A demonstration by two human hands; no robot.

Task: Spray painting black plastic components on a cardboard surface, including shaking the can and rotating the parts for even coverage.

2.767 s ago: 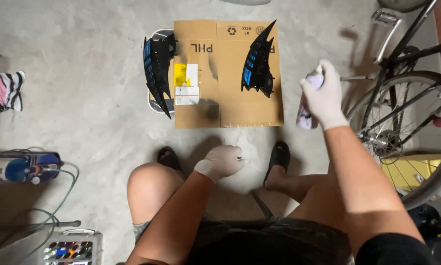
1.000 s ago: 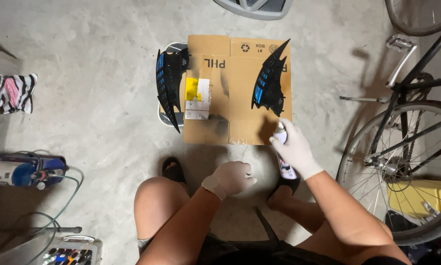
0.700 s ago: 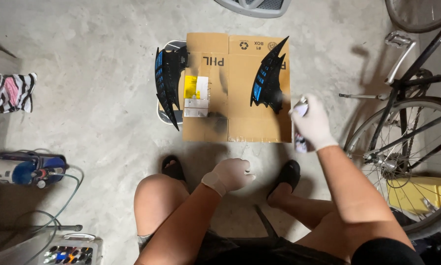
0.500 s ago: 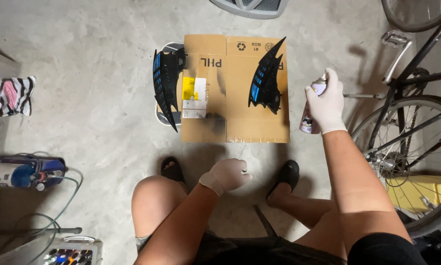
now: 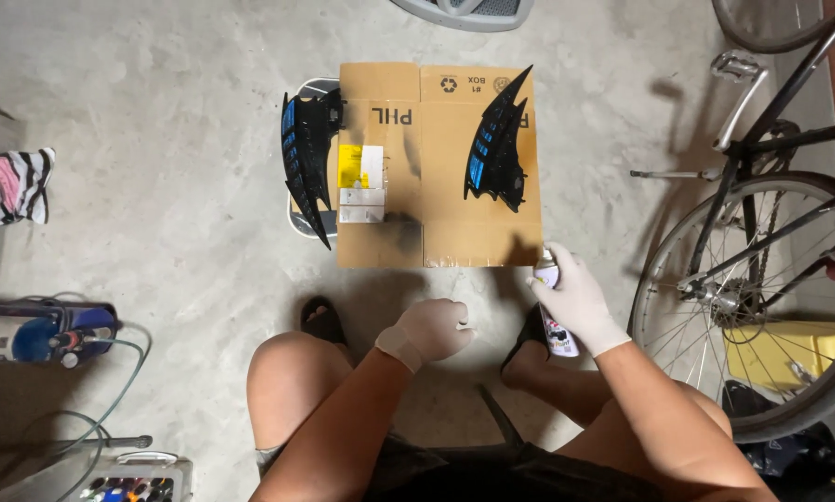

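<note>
My right hand (image 5: 580, 302), in a white glove, grips a spray can (image 5: 555, 321) upright just below the near right corner of a flattened cardboard sheet (image 5: 436, 177). My gloved left hand (image 5: 434, 327) is closed in a loose fist above my left knee and holds nothing. Two black spiky parts with blue patches lie at the cardboard: one (image 5: 308, 158) at its left edge, the other (image 5: 496, 144) on its right half. A small yellow and white box (image 5: 360, 181) rests on the cardboard between them.
A bicycle (image 5: 761, 214) stands at the right, its wheel close to my right arm. A blue and white machine with a hose (image 5: 36, 335) sits at the left, a striped cloth (image 5: 8, 186) farther up, a case of small coloured items (image 5: 129, 483) at bottom left. Bare concrete floor surrounds.
My right hand has swung the spray can up and down repeatedly; from half a second ago it dropped from beside the cardboard's right edge to below its near corner. The left fist stayed put.
</note>
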